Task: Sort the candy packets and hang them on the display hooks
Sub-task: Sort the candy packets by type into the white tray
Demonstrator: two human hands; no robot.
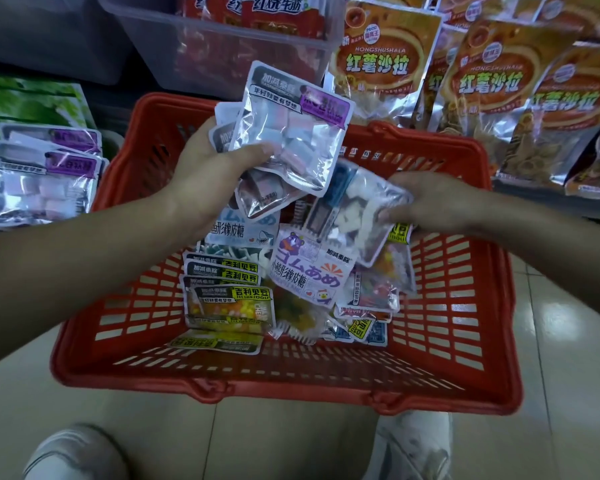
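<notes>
- Nearest the lens, the left forearm (66, 258) is seen reaching in from the lower left over a red basket (291, 386) set on a tiled floor.
- On the left hand (208, 168), fingers and thumb are curled round a fanned bunch of purple-labelled packets (291, 133). The bunch is lifted clear above the basket, apparently so that one kind is gathered for hanging together.
- On the right hand (430, 202), the fingertips are pinched on the edge of a clear packet of white pieces (354, 216). It is raised slightly off the heap, seemingly being picked out for sorting.
- Below both hands, mixed candy packets are heaped in the basket. Jelly-bean packets (229, 299) with yellow-green labels are overlapped at the left, and a bear-printed gummy packet (309, 271) lies in the middle.
- Left of the basket, a flat stack (45, 178) of matching purple-labelled candy is laid, probably a sorted pile.
- Behind the basket, orange snack bags (378, 64) are stood in rows beside a clear bin (222, 46) of red packs.
- No display hooks are shown.
</notes>
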